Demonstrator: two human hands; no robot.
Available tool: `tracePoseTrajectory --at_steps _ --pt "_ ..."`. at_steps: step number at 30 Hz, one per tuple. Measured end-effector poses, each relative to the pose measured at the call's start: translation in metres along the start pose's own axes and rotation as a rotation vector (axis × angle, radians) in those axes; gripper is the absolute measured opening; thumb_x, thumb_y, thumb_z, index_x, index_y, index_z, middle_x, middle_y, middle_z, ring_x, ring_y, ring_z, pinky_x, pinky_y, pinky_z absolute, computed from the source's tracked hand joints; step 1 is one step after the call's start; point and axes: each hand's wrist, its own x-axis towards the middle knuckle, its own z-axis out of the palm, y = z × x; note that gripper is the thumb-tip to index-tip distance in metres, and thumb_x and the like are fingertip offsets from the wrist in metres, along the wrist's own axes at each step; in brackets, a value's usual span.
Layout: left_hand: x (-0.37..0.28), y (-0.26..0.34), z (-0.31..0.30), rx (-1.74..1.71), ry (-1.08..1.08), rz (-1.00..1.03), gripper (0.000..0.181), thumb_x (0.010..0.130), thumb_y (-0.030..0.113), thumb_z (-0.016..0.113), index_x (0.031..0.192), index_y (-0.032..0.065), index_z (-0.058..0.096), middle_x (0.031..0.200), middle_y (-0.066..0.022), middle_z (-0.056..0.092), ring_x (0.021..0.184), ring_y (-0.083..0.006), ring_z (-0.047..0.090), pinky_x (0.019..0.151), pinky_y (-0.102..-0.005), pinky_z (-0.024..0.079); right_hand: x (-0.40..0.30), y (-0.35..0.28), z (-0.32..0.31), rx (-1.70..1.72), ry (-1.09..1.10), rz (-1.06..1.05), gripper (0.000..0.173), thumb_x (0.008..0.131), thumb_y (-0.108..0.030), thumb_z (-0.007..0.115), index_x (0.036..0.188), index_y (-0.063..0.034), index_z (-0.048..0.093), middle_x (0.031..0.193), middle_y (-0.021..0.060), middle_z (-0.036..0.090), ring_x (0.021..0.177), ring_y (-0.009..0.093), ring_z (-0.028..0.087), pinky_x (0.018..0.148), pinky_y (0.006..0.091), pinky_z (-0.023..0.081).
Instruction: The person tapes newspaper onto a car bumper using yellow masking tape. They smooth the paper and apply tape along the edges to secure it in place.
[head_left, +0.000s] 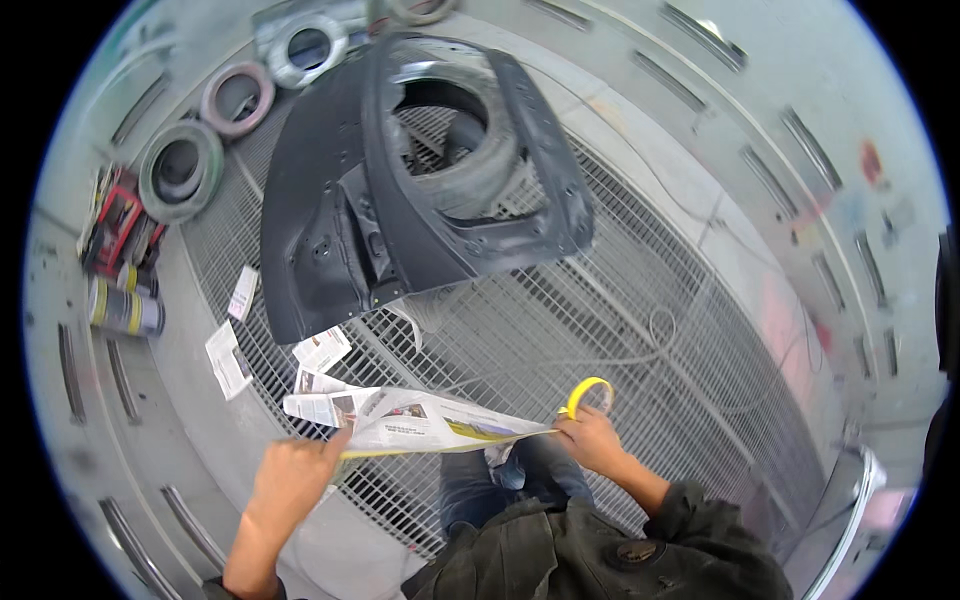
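Note:
Stretched between my hands is a sheet of newspaper with yellow masking tape along its lower edge. My left hand pinches the sheet's left end. My right hand grips the other end, together with the roll of yellow masking tape, which stands up above the fingers. Beyond the sheet, a dark car door panel with an open window frame lies raised above the floor grating, on a tire seen through the window opening. What supports its far part is hidden.
Newspaper pieces lie at the grating's left side. Several tires stand along the upper left wall, near cans and a red rack. A thin hose crosses the floor grating.

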Motion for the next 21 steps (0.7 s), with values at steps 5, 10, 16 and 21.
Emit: tracePoseTrajectory --at_steps 5,10,16,21 --pt "0.047 -0.052 0.075 -0.127 -0.069 -0.277 0.057 0.088 0.015 0.068 0.141 0.0105 0.05 0.062 -0.0096 0.064 0.056 -0.0305 0.065 0.053 -0.0439 0.048 0.067 0.063 -0.01 0.011 0.136 0.108 0.01 0.08 -0.013 0.075 0.083 -0.0041 0.074 0.085 0.0111 0.071 0.084 0.031 0.067 0.075 0.0405 0.053" --pt "0.076 -0.079 0.183 -0.242 0.178 -0.438 0.027 0.085 0.015 0.073 0.107 0.013 0.059 0.066 -0.0105 0.066 0.061 -0.0304 0.066 0.054 -0.043 0.048 0.134 0.14 0.001 -0.084 0.166 0.046 0.006 0.08 -0.007 0.075 0.083 -0.0018 0.074 0.084 0.012 0.071 0.083 0.031 0.066 0.075 0.0391 0.052" --pt "0.132 -0.086 0.299 -0.261 0.777 -0.45 0.023 0.073 0.006 0.078 0.089 0.0075 0.061 0.079 -0.0049 0.074 0.063 -0.0226 0.069 0.056 -0.0326 0.051 0.187 0.256 0.033 -0.129 0.288 0.088 0.003 0.085 0.0 0.07 0.087 0.0021 0.071 0.094 0.0133 0.069 0.089 0.027 0.063 0.083 0.0364 0.048" --pt "0.169 -0.089 0.393 -0.233 0.964 -0.421 0.018 0.074 0.002 0.078 0.086 0.0052 0.064 0.083 -0.0055 0.075 0.067 -0.0203 0.071 0.058 -0.0294 0.053 0.211 0.319 0.055 -0.402 0.495 -0.117 0.01 0.092 -0.005 0.065 0.098 0.0024 0.068 0.098 0.0145 0.069 0.097 0.03 0.062 0.087 0.0383 0.047"
